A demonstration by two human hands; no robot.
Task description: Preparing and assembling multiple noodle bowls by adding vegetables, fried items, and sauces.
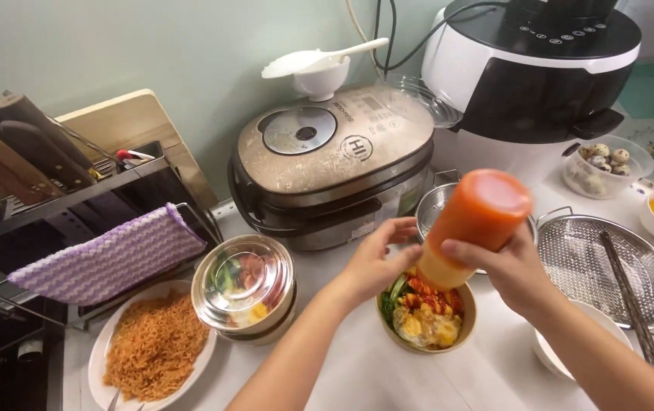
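My right hand (513, 270) grips an orange squeeze bottle (473, 221), turned nozzle-down over a round bowl (464, 329) of greens, egg and red sauce. My left hand (376, 259) rests against the bowl's far left rim, fingers curled near the bottle's tip. Red sauce lies in streaks on the food under the nozzle.
A covered steel bowl (245, 283) and a white plate of orange noodles (153, 346) sit to the left. Behind stand a rice cooker (334, 164) and a black-and-white appliance (529, 68). A steel strainer with chopsticks (609, 266), a tub of quail eggs (605, 164) and a knife rack (30, 164) surround the spot.
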